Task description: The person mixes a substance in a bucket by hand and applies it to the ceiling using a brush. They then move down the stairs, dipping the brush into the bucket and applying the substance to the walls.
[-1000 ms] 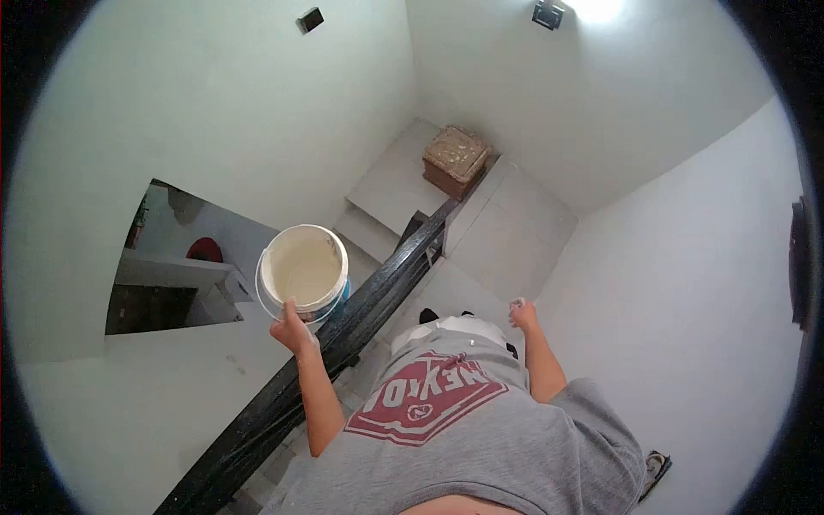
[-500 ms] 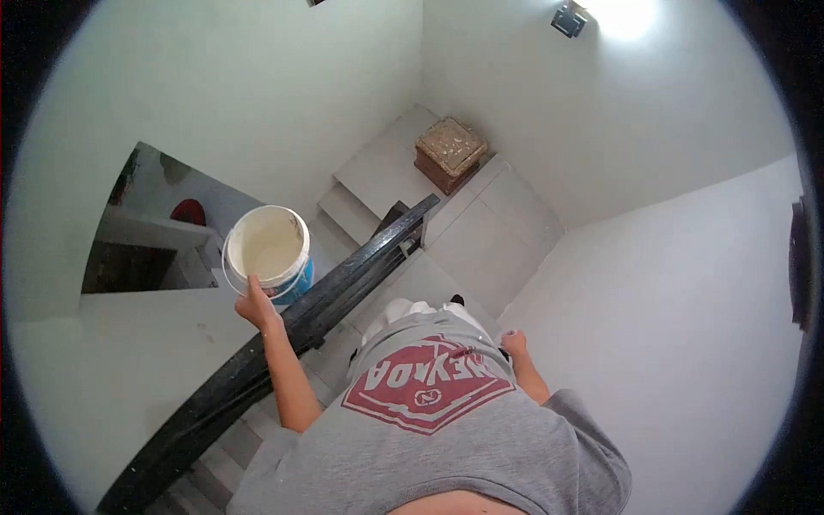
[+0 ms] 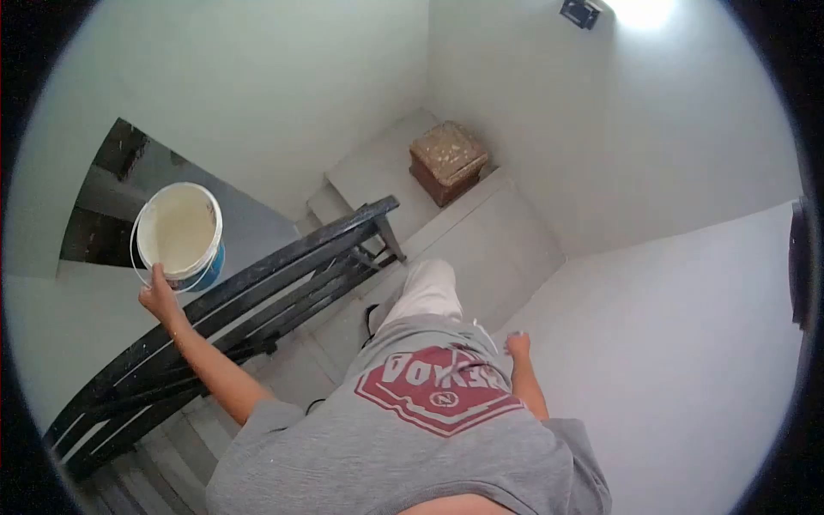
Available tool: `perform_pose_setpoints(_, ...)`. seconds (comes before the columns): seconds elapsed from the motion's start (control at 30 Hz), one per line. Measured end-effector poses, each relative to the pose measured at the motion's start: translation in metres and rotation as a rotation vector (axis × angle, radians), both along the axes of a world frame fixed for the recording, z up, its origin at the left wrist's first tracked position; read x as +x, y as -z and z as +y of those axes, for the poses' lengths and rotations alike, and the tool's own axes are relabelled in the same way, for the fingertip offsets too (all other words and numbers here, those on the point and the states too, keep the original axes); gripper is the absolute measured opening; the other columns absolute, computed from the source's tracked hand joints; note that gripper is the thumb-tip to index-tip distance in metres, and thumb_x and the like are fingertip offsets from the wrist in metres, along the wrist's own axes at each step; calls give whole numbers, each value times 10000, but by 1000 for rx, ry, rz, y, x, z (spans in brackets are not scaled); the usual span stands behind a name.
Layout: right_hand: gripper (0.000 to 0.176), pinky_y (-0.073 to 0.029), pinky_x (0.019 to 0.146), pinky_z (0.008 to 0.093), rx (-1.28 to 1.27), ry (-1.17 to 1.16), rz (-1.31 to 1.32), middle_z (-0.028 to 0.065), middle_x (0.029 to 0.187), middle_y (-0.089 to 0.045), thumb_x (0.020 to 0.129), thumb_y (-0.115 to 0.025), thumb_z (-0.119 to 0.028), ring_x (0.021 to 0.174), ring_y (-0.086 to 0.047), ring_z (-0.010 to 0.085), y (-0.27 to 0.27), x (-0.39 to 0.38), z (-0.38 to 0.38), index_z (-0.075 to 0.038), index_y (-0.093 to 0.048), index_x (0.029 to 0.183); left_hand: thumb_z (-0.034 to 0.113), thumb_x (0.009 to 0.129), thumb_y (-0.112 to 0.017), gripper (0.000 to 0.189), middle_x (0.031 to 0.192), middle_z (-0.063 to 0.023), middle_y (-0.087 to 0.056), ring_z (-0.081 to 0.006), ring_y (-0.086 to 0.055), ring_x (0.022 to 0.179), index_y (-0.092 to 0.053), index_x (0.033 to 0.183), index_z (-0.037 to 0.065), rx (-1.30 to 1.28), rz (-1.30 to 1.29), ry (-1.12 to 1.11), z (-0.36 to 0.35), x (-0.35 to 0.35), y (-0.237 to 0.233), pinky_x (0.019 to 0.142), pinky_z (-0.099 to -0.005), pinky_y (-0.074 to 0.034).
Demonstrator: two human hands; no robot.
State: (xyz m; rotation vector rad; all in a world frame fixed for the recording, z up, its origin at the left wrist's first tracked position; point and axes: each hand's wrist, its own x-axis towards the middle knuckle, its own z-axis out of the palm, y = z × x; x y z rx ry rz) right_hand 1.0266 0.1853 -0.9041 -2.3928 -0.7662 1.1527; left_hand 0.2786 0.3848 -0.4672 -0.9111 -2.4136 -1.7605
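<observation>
My left hand (image 3: 159, 296) grips the near rim of a white plastic bucket (image 3: 209, 266) with a blue label. The bucket is held out beyond the dark railing, tilted so that its cream-coloured inside shows. Its thin wire handle hangs round the outside, close to my fingers. Low by my right hip, my right hand (image 3: 517, 345) is closed beside the white wall. A small pale bit shows at its fingertips, too small to name.
A dark, paint-speckled railing (image 3: 300, 251) runs diagonally along the stairs. On the tiled landing (image 3: 489, 232) stands a worn brown box-like block (image 3: 446, 163). An opening (image 3: 103, 206) cuts the left wall. A lamp fixture (image 3: 580, 13) is mounted high up.
The bucket and my left hand have shifted left in view, away from the railing's end. One leg has stepped forward, and more of the railing shows. Both hands keep their hold.
</observation>
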Motion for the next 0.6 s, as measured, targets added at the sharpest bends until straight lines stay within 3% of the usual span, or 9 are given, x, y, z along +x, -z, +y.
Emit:
perform_pose_setpoints(0.07, 197, -547, 477, 377, -55, 131, 62, 151, 689, -661, 863, -578, -172, 555, -661, 239, -18, 16, -2, 13, -627, 816, 230, 826, -697, 289, 623, -79, -647, -156, -594, 512, -698, 740, -46, -74, 30, 26, -1, -21, 14, 477, -328, -465)
perform_pose_setpoints(0.1, 225, -552, 502, 403, -40, 168, 83, 149, 685, -664, 868, -582, -203, 565, -663, 245, -23, 20, -10, 2, -637, 794, 237, 827, -700, 298, 620, -75, -640, -152, -584, 510, -698, 743, -49, 8, 51, -24, -1, -1, 5, 477, -325, -452)
perform_pose_setpoints(0.27, 269, -528, 667, 423, -99, -23, -39, 205, 817, -672, 851, -558, -234, 714, -658, 329, 15, 63, -37, 15, -657, 828, 254, 811, -711, 329, 554, -36, -563, -149, -524, 481, -609, 614, 11, -26, 57, -11, 0, -13, 7, 482, -315, -415)
perform_pose_setpoints(0.37, 303, -514, 766, 436, -149, -232, -142, 239, 895, -676, 840, -543, -252, 803, -654, 380, 83, 91, -41, 23, -669, 848, 281, 794, -724, 370, 535, -38, -541, -148, -504, 471, -561, 567, 39, -29, -32, -108, 7, -40, 29, 486, -309, -415)
perform_pose_setpoints(0.47, 340, -499, 865, 448, -16, -556, -372, 272, 974, -681, 830, -529, -270, 892, -651, 431, 205, 144, -32, 31, -682, 869, 298, 778, -741, 396, 535, -59, -557, -153, -521, 471, -561, 551, 28, 52, -75, -220, 11, -30, 41, 488, -310, -420)
perform_pose_setpoints(0.53, 313, -491, 863, 466, -182, -237, -193, 261, 969, -679, 820, -539, -252, 935, -632, 431, 149, 159, 47, 23, -673, 882, 299, 777, -745, 403, 539, -65, -568, -154, -530, 473, -565, 548, 20, 41, -65, -284, 33, -8, 52, 487, -311, -423)
perform_pose_setpoints(0.6, 288, -482, 861, 483, -163, -35, -105, 249, 963, -677, 810, -549, -235, 977, -613, 431, 118, 170, 127, 15, -664, 896, 300, 771, -757, 410, 550, -77, -591, -156, -544, 475, -579, 553, 1, 134, 92, -427, 53, 41, 64, 484, -325, -432)
